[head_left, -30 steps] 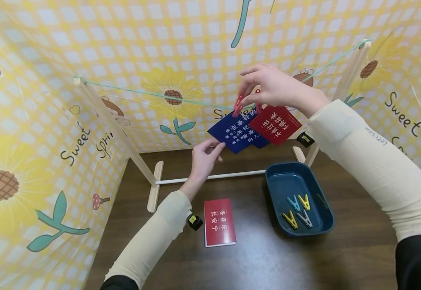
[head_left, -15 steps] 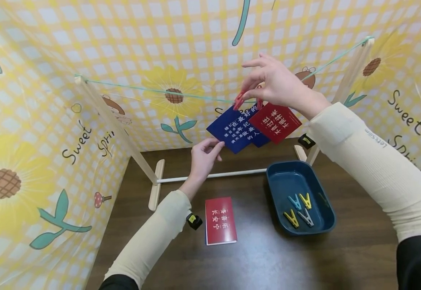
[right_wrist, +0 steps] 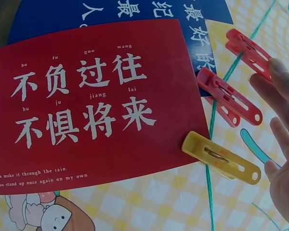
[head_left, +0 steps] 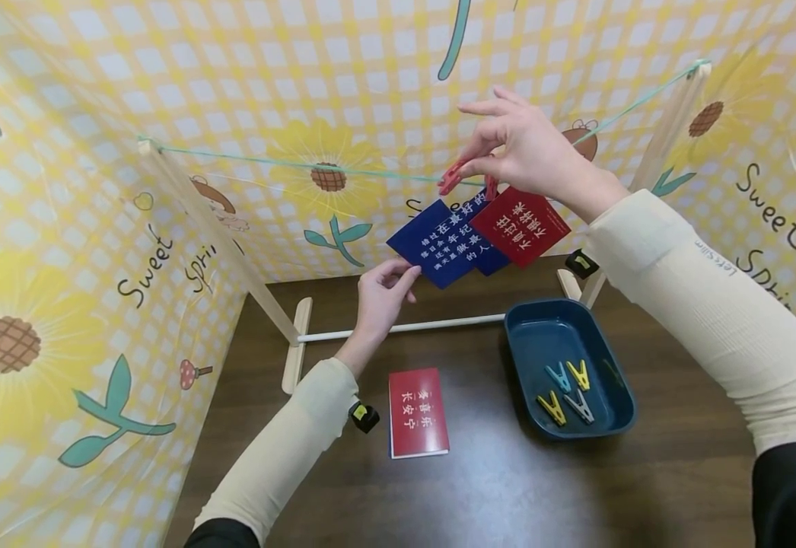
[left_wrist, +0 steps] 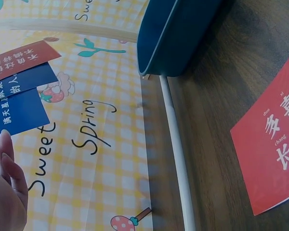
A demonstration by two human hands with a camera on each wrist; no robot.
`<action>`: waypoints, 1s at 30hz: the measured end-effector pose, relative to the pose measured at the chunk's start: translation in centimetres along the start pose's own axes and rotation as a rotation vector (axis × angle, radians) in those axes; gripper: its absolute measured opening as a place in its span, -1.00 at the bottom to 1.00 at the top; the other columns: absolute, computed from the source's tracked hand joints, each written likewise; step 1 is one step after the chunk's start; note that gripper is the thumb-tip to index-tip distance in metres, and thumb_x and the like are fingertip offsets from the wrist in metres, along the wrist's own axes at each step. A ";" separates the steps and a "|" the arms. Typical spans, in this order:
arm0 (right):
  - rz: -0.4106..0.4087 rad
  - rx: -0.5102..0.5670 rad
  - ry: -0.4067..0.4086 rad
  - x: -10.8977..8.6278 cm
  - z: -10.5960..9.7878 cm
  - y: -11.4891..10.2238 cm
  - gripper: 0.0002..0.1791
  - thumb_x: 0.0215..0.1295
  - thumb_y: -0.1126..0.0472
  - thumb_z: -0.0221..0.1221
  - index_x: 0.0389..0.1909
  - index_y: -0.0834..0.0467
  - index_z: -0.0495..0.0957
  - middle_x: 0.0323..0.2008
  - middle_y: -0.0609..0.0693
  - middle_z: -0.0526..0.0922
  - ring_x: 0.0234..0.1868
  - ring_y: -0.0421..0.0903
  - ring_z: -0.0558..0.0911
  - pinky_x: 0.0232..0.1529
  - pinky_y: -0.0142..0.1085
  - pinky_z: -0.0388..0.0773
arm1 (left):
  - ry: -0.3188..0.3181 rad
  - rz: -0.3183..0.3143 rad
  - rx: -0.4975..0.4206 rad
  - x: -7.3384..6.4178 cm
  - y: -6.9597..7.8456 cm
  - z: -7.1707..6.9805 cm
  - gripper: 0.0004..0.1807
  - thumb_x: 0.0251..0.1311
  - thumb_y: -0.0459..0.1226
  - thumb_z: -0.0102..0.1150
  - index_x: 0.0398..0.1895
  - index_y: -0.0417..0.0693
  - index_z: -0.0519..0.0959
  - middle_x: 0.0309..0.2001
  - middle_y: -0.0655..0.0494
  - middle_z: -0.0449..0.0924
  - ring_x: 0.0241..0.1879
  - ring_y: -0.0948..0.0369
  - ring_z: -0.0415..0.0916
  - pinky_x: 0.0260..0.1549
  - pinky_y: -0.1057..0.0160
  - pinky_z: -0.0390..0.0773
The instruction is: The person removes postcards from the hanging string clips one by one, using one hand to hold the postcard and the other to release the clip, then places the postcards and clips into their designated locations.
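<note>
My left hand (head_left: 382, 297) pinches the lower left corner of a blue card (head_left: 431, 247) with white writing. A red clothespin (head_left: 450, 179) sits between my right thumb and fingers, its tip just above that card's top corner. My right hand (head_left: 517, 144) is raised at the green string (head_left: 343, 169). Beside the blue card hang a second blue card (left_wrist: 24, 82) and a red card (right_wrist: 86, 110), partly overlapping. In the right wrist view another red clothespin (right_wrist: 229, 98) is at the second blue card's edge, and a yellow clothespin (right_wrist: 221, 156) grips the red card.
A dark blue bin (head_left: 552, 335) holds several clothespins, yellow, blue and grey. A stack of cards (head_left: 418, 415), red on top, lies on the brown table (head_left: 480, 487). Wooden posts (head_left: 213, 236) carry the string, with a white rod (head_left: 439, 325) low between them. Patterned cloth stands behind.
My right hand has risen with the red clothespin, which overlapped the blue card's top corner before and now stands above it. The left hand keeps its pinch on the card, nearly still.
</note>
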State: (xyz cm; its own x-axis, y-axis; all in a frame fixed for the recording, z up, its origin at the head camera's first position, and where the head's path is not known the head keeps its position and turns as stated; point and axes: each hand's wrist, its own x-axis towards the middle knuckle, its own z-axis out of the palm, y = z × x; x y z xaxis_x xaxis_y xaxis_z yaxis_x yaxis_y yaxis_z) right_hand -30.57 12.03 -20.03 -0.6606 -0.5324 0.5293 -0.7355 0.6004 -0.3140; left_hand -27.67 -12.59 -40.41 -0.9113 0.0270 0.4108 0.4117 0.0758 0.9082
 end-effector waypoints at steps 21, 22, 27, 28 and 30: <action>-0.001 -0.018 0.071 -1.1 -1.1 -0.2 -0.87 0.30 0.23 0.44 -0.26 0.22 0.76 -0.06 0.12 0.80 0.53 0.00 0.36 0.61 -0.16 -0.07 | 0.017 -0.034 0.023 -0.4 -0.1 -1.1 -0.87 0.31 -0.42 0.37 -0.23 -0.40 0.71 -0.30 -0.18 0.72 -0.70 0.31 0.51 -0.64 0.39 0.47; 0.009 -0.018 0.072 -1.2 -1.2 -0.3 -0.87 0.30 0.22 0.44 -0.25 0.22 0.76 0.02 0.12 0.78 0.53 0.00 0.35 0.60 -0.14 -0.04 | 0.016 -0.036 0.023 -0.4 -0.1 -1.2 -0.87 0.31 -0.42 0.37 -0.23 -0.40 0.71 -0.31 -0.18 0.72 -0.70 0.31 0.51 -0.63 0.40 0.48; 0.049 -0.014 0.072 -1.9 -1.5 -0.3 -0.87 0.32 0.21 0.43 -0.23 0.20 0.78 0.34 0.12 0.58 0.55 0.03 0.27 0.56 -0.05 0.02 | 0.021 -0.029 0.038 -0.6 -0.3 -1.7 -0.87 0.31 -0.42 0.37 -0.24 -0.40 0.70 -0.39 -0.08 0.72 -0.70 0.33 0.51 -0.62 0.35 0.49; 0.047 -0.014 0.072 -2.0 -1.5 -0.3 -0.87 0.32 0.21 0.43 -0.22 0.20 0.78 0.28 0.12 0.63 0.55 0.03 0.27 0.55 -0.04 0.02 | 0.025 -0.028 0.039 -0.6 -0.3 -1.8 -0.87 0.31 -0.42 0.37 -0.25 -0.41 0.70 -0.40 -0.06 0.72 -0.70 0.33 0.51 -0.63 0.35 0.49; 0.058 -0.010 0.067 -2.1 -1.5 -0.3 -0.86 0.32 0.19 0.43 -0.22 0.19 0.78 0.31 0.11 0.61 0.55 0.02 0.26 0.55 -0.05 -0.02 | 0.031 -0.030 0.043 -0.8 -0.4 -2.0 -0.87 0.31 -0.42 0.37 -0.25 -0.41 0.70 -0.41 -0.04 0.72 -0.70 0.33 0.51 -0.64 0.35 0.48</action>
State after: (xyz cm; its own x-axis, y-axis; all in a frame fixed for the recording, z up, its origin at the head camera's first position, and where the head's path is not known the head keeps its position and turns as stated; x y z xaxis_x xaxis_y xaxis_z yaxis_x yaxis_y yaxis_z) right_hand -28.72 13.91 -19.85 -0.6903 -0.4559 0.5619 -0.6945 0.6354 -0.3376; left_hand -27.14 -14.60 -40.93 -0.9222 -0.0072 0.3867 0.3831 0.1193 0.9159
